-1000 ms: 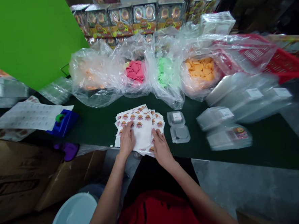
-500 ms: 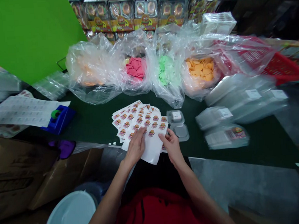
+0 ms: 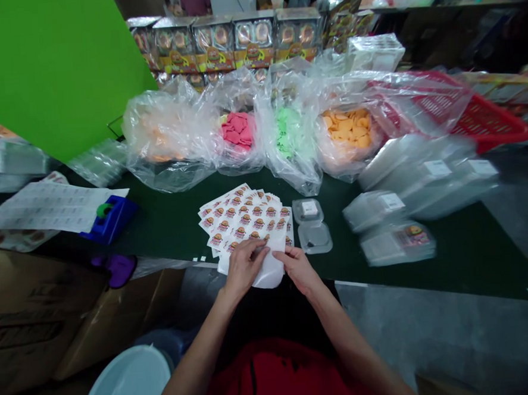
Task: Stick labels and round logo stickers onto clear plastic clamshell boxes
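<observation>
A sheet of burger stickers (image 3: 271,271) lies on top of a fanned stack of similar sheets (image 3: 217,210) at the table's front edge, its blank lower part hanging toward me. My left hand (image 3: 245,265) rests over the sheet, thumb and forefinger pinched together near its middle; whether a sticker is between them is too small to make out. My right hand (image 3: 299,269) pinches the sheet's right side between thumb and fingers. Just beyond the right hand, an open clear plastic clamshell box (image 3: 316,238) lies on the table, a white label on its far half.
Several clear boxes (image 3: 398,243) stand in stacks at the right, before a red basket (image 3: 494,118). Plastic bags of pink pieces (image 3: 238,131), green pieces (image 3: 283,131) and orange pieces (image 3: 348,128) line the back. A blue tape dispenser (image 3: 113,221) sits at the left.
My left hand's fingers have gone from lying flat on the sheet to a pinch. The right hand has shifted down and left along the sheet's edge, nearer the left hand.
</observation>
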A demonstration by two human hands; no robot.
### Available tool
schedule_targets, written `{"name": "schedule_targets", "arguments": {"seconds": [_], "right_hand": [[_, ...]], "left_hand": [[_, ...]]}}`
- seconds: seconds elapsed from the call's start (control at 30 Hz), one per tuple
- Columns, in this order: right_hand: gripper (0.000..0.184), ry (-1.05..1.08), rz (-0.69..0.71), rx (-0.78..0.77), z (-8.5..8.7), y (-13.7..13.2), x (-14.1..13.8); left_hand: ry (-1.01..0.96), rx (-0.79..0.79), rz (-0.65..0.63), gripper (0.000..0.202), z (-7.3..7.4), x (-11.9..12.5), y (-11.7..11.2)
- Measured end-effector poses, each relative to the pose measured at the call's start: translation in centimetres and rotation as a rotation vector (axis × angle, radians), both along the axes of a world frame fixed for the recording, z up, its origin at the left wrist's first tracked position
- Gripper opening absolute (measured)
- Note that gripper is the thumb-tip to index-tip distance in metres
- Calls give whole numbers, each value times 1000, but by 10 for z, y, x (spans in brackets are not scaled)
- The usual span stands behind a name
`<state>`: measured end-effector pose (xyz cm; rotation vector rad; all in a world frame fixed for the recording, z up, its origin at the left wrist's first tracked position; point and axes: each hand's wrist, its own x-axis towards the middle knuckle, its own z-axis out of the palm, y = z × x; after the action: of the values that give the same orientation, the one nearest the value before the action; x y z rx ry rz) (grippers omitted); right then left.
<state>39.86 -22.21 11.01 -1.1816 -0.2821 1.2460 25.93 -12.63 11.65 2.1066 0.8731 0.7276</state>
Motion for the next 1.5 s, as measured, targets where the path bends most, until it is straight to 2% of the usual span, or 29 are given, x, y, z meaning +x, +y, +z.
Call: {"name": "schedule_targets", "arguments": {"seconds": [0.4,0.5,0.6,0.7,0.77,0.83,0.87,0.93,0.97,1.03,1.1,1.2,1.27,1.37,1.5], "right_hand": [[33,68,9,-10,0,-1,-1],[36,73,3,-2,0,-1,-4],[44,42,-15,-5,-2,0,-7],[55,-110,-46,-11,-3,-3,-6],[65,-280,-64,-24,2,-13,-2],[69,-502,-75,-56,15,-27,4],[65,-622,-80,-67,24,-36,6],[47,-800,-101,-60,42,-50,8],[38,-815,-108,-49,50,-55,8],[30,-690,-107,-20,61,-59,6],[28,-488,-121,14,63,-56,5],[26,-345,-175,44,57,-54,13],[25,-364,-177,40,55,-57,23],[21,-464,-97,79,60,-67,36],[18,-516,-26,127,66,-76,46]], "left_hand": [[-39,-200,116,17,-6,6,-3],[-84,-287,193,21,-11,8,1],[-211,-366,321,29,-17,11,9],[-387,-419,448,37,-18,15,17],[-444,-422,495,39,-14,15,17],[-408,-332,519,34,-7,14,9],[-369,-243,514,30,-1,13,3],[-294,2,443,17,11,12,-15],[-271,134,368,12,17,13,-25],[-241,356,172,9,29,16,-46],[-218,475,9,14,38,22,-63],[-174,449,-99,14,50,27,-77],[-140,340,-127,19,60,29,-75],[-77,223,-166,29,76,34,-62],[2,167,-294,7,91,51,-44]]}}
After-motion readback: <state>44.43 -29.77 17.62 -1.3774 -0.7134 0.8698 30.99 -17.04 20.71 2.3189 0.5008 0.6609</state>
